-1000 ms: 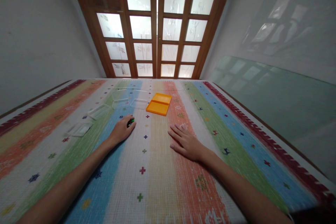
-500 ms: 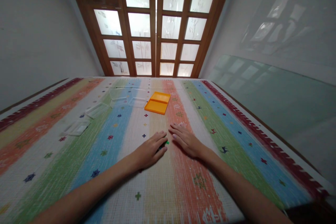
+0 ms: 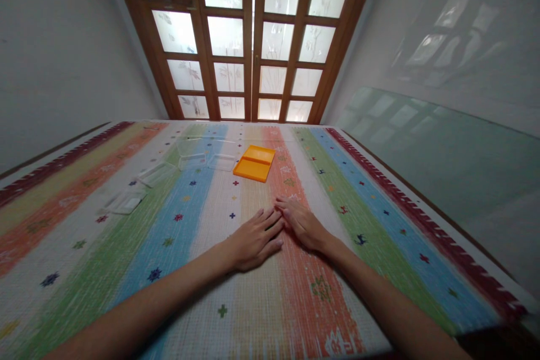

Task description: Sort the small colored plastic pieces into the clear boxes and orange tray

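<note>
Palm down over the striped tablecloth point(image 3: 257, 304), my left hand point(image 3: 257, 241) has its fingers stretched out and slightly apart. Its fingertips meet those of my right hand point(image 3: 302, 226), which is bent inward with fingers extended. Whatever lies beneath the two hands is hidden. Beyond them sits a shallow orange tray point(image 3: 253, 170) with a ridge across its middle; neither hand touches it.
Several clear plastic containers stand at the left, among them a near one point(image 3: 126, 201) and one further back point(image 3: 157, 173). A wooden door with frosted panes point(image 3: 276, 39) is behind the table. A glass panel point(image 3: 439, 146) leans along the right wall.
My left hand has slid right until its fingertips meet my right hand. A small green and dark thing seen under the left fingers earlier is now out of sight.
</note>
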### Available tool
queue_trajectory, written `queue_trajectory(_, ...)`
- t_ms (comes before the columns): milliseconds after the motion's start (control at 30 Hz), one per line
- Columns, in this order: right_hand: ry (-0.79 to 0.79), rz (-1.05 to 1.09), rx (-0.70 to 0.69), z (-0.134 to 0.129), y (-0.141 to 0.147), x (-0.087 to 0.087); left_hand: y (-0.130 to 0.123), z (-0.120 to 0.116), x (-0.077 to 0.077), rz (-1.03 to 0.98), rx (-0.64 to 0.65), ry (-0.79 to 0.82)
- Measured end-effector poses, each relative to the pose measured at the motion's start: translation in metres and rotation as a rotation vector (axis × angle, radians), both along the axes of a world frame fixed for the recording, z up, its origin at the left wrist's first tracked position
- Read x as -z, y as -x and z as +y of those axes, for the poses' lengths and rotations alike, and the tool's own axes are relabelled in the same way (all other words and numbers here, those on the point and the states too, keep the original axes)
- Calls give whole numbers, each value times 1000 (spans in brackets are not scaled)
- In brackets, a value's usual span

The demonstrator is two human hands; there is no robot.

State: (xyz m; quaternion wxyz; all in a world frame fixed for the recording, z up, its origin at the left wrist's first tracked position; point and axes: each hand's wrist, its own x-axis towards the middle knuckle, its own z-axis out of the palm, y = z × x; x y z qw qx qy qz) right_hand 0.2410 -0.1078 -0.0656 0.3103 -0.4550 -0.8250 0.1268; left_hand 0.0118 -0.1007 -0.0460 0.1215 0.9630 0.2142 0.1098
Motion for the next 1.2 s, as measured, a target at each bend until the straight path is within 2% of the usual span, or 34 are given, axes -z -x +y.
queue_trajectory(133, -17, -1, 27, -1, 0, 1, -3, 1, 0, 8, 13, -29)
queue_trajectory(367, -25, -46, 40, -2, 3, 2, 8, 3, 0, 6, 10, -39)
queue_trajectory(500, -31, -44, 48, -3, 3, 2, 5, 1, -3, 42, 0, -1)
queue_trajectory(600, -28, -12, 47, -4, 3, -2, 6, 3, -15, 34, -11, 76)
queue_trajectory(700, -26, 23, 45, -4, 1, -6, 17, 8, -38, -157, -79, 125)
queue_trajectory(800, -21, 63, 56, -3, 1, -8, 35, 16, -63, -413, -214, 62)
queue_trajectory(900, -10, 79, 75, -3, 2, -8, 57, 27, -75, -438, -390, -68)
queue_trajectory(1000, -14, 71, 70, -4, 2, -7, 78, 39, -65, -377, -489, -106)
queue_trajectory(1133, -21, 38, 77, -4, 1, -6, 105, 46, -34, -254, -560, -188)
queue_trajectory(1200, -23, 38, 90, -5, 1, -5, 118, 46, -24, -227, -628, -193)
